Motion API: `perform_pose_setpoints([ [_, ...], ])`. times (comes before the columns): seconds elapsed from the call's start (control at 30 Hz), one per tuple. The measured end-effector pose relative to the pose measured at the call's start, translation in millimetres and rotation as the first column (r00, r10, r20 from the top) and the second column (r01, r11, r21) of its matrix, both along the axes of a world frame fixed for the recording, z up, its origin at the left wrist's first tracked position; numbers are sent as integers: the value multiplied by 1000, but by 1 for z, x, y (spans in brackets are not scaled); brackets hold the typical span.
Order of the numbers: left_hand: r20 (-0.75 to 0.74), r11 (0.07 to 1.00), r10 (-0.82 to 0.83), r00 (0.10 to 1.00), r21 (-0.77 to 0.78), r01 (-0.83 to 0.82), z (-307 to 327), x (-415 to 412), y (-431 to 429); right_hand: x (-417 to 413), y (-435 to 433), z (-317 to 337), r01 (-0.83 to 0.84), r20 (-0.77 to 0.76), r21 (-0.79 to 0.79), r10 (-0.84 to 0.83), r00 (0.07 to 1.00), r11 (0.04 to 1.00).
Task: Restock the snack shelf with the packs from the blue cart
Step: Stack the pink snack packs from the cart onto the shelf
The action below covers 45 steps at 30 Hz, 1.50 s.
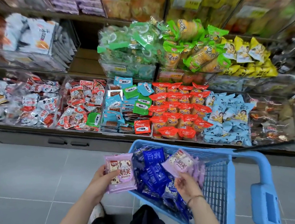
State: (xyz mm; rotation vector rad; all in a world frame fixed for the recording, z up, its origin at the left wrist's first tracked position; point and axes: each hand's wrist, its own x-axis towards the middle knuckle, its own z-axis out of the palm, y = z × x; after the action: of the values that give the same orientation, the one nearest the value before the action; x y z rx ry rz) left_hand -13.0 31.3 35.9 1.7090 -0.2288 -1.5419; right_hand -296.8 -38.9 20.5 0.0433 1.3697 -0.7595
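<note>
The blue cart [215, 175] stands in front of me, holding several dark blue packs [153, 172] and some lilac ones. My left hand [102, 177] grips a small stack of lilac packs [120, 173] just left of the cart's corner. Over the cart, my right hand [186, 185] pinches the lower edge of another lilac pack [180, 164]. The snack shelf [123, 136] runs across the view beyond the cart, its clear bins full of coloured packs. A matching row of lilac packs [76, 0] sits blurred on the top shelf at the left.
The cart's blue handle [267, 199] sticks out at the right. An unfilled gap [87, 54] shows in the middle shelf between the white packs and the green ones. Grey floor tiles [32, 173] lie to the left. My legs and a shoe [98, 212] are below.
</note>
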Motion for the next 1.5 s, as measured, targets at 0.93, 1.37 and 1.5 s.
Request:
perform_pose_setpoints([
  [0.93, -108, 940, 64, 992, -326, -97, 87, 301, -89, 322, -102, 123, -136, 114, -428, 203, 972, 893],
  [1.37, 13, 841, 132, 991, -530, -105, 169, 391, -267, 415, -273, 192, -276, 14, -692, 395, 919, 667],
  [1.5, 49, 814, 128, 991, -575, -77, 197, 411, -298, 444, -306, 227, -313, -81, -804, 429, 899, 505],
])
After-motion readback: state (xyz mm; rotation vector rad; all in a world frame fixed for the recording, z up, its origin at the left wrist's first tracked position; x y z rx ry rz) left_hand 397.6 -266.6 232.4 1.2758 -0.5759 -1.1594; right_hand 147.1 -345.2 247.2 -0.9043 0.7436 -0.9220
